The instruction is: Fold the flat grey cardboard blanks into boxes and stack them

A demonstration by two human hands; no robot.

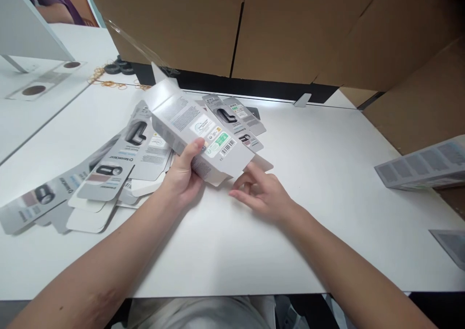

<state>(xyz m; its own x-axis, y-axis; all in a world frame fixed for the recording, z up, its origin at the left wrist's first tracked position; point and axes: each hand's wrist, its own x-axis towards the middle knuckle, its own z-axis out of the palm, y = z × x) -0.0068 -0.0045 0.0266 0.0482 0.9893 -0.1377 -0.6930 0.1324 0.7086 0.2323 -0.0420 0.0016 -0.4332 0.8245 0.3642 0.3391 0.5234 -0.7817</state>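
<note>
My left hand (183, 174) grips a grey printed carton (196, 128) by its lower edge, thumb on the labelled face near the barcode. The carton is partly opened into a box and tilted, one flap up at its far end. My right hand (263, 193) is just below the carton's near right corner, fingers loosely curled and apart, fingertips at the bottom flap. Both hands hover over the white table (308, 183).
A fanned pile of flat grey cartons (109, 169) lies left of my hands, more flat cartons (236, 118) behind. A folded carton (421, 166) sits at the right edge. Brown cardboard boxes (290, 28) wall the back. Rubber bands (98, 74) and a person's arm at far left.
</note>
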